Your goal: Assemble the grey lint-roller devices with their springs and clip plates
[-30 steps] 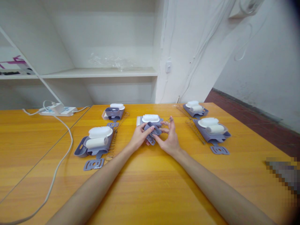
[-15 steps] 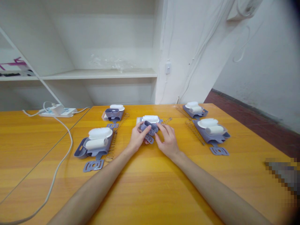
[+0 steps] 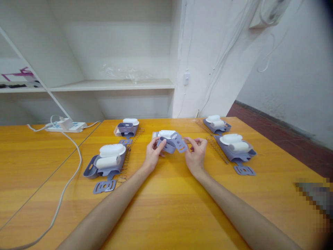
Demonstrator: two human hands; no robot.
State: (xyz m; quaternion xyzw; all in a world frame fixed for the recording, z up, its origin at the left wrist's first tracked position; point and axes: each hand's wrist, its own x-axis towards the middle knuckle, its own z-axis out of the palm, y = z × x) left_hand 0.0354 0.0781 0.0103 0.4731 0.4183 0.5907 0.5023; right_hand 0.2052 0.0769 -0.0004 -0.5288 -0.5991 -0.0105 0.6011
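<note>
1. The left hand (image 3: pixel 153 152) is partly closed, gripping the grey cup (image 3: pixel 166 146) with its thumb over the near rim and its other fingers mostly hidden at the side and beneath.
2. The right hand (image 3: pixel 195 152) is half curled, its thumb and fingertips drawn in at the right edge of the slotted plate (image 3: pixel 180 143), pinching it; the exact contact is hard to see.
3. The cup is tilted, held above the middle of the table (image 3: pixel 169 215).
4. The plate slants just right of the cup; whether they touch is unclear.
5. Behind both sits a white dish (image 3: pixel 166 133), partly covered.
</note>
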